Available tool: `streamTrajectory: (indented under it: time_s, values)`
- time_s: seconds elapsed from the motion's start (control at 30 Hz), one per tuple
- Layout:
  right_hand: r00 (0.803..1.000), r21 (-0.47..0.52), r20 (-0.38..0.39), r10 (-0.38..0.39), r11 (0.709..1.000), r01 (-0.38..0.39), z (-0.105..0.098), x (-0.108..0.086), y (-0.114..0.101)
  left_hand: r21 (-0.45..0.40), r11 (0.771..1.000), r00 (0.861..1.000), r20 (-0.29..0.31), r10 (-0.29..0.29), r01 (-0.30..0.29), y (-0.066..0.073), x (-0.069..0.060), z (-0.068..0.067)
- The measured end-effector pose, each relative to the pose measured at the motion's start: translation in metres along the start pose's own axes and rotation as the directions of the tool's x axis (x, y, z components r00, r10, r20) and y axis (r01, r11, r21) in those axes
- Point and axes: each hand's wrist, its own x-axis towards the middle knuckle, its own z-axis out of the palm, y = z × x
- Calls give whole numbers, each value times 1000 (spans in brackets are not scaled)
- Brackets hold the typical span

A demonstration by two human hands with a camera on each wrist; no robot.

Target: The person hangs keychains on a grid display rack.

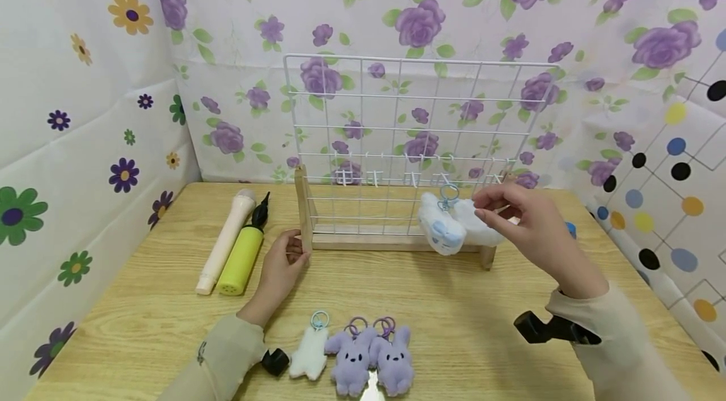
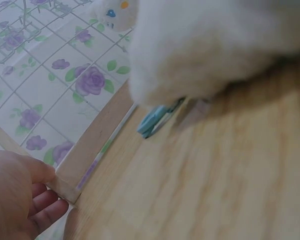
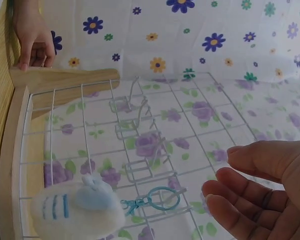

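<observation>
A white wire grid rack (image 1: 397, 133) with a wooden base stands on the table. My left hand (image 1: 282, 265) holds the left end of its wooden foot, thumb and fingers against the wood. A white plush keychain with light blue marks (image 1: 443, 227) hangs at the rack's right side; in the right wrist view its teal ring (image 3: 164, 198) is on a hook. Another white fluffy plush part (image 1: 479, 223) shows beside it, partly behind my right hand (image 1: 530, 224). That hand is beside the ring, fingers loosely bent and apart, with nothing between them.
Near the front lie a white plush keychain (image 1: 309, 352) and two purple bunny keychains (image 1: 351, 363). Left of the rack lie a yellow hand pump (image 1: 242, 259) and a cream-coloured tube (image 1: 225, 243). Several white hooks (image 1: 374, 178) line the grid. Something blue (image 1: 571, 229) shows behind my right hand.
</observation>
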Motion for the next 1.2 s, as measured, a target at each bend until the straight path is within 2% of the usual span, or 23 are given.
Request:
streamTrajectory:
  time_s: [0.33,0.8,1.2]
  values:
    - [998,33,42,-43,999,41,16,-21,-10,-5,1000,1000,3,8,-8,2,-1,-1]
    - [986,164,134,-95,984,72,51,-44,-13,-11,1000,1000,5,18,-18,1,-1,-1]
    - [966,255,256,-40,966,-28,85,-58,-12,-11,1000,1000,4,6,-6,-1,-1,0]
